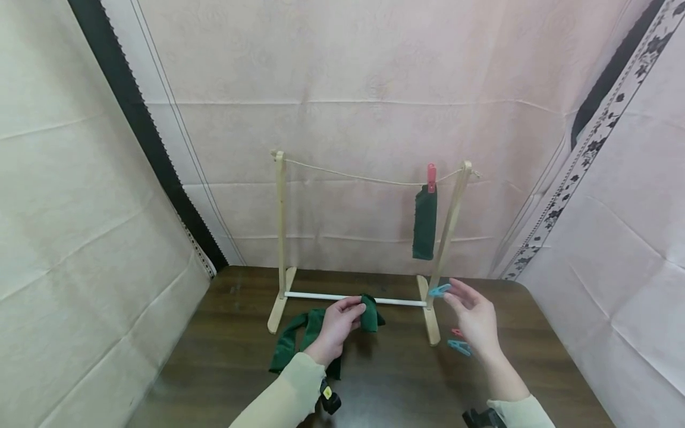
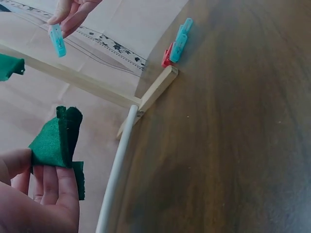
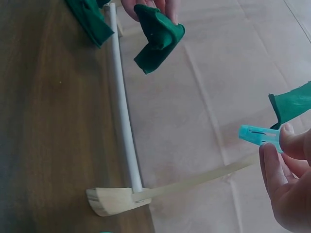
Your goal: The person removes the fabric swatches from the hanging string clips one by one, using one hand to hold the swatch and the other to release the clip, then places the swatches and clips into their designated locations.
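My left hand [image 1: 338, 324] pinches a small folded piece of green cloth [image 1: 369, 314] between thumb and fingers, above the table in front of the rack's white bar [image 1: 332, 296]. In the left wrist view the green cloth [image 2: 53, 141] stands up folded from the fingertips. To the right, my right hand [image 1: 473, 312] holds a blue clothespin [image 1: 440, 290] between thumb and fingertips, beside the rack's right post [image 1: 449, 229]. The right wrist view shows this blue clothespin [image 3: 260, 136] pointing away from the fingers. More green cloth strips [image 1: 291, 342] lie under and beside the left forearm.
A string [image 1: 353, 176] runs between the wooden posts, and a red clothespin [image 1: 431, 177] clips a dark green cloth strip [image 1: 425, 223] near its right end. Blue clothespins [image 1: 459, 347] and a red clothespin [image 1: 456, 332] lie on the table by the right wrist. Pale curtains surround the table.
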The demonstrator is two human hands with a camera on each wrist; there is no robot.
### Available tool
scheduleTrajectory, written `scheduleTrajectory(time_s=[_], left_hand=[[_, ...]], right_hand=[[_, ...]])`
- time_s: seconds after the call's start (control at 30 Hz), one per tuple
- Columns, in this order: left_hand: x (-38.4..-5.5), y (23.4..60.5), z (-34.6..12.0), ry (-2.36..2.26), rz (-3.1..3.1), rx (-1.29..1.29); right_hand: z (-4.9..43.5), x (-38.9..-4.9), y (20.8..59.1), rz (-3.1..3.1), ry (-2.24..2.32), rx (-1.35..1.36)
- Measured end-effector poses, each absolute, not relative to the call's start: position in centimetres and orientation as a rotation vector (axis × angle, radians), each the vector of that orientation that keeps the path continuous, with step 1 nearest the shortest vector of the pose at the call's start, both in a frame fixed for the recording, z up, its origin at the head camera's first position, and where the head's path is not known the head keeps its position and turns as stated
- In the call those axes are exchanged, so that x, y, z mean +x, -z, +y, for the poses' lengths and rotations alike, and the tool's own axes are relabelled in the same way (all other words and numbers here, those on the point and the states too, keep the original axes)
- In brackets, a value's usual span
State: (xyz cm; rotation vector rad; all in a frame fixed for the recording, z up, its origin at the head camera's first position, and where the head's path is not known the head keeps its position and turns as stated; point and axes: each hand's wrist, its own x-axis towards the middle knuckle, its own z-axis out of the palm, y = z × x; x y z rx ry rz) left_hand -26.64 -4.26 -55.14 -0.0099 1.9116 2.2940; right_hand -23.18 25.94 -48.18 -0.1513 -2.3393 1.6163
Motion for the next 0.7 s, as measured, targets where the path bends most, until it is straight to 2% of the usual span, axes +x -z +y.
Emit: scheduleTrajectory(time_s=[0.33,0.7], left_hand=[[-26.5,55.7,-3.1,-2.331,1.858,-0.010],[-25.3,58.8,-4.5,-2.144,2.174,-0.161]], right_hand=[[25.7,-23.1,49.1,-2.330,-1.641,-0.153],[26.0,-23.3,48.8,-2.354,-1.610,-0.149]])
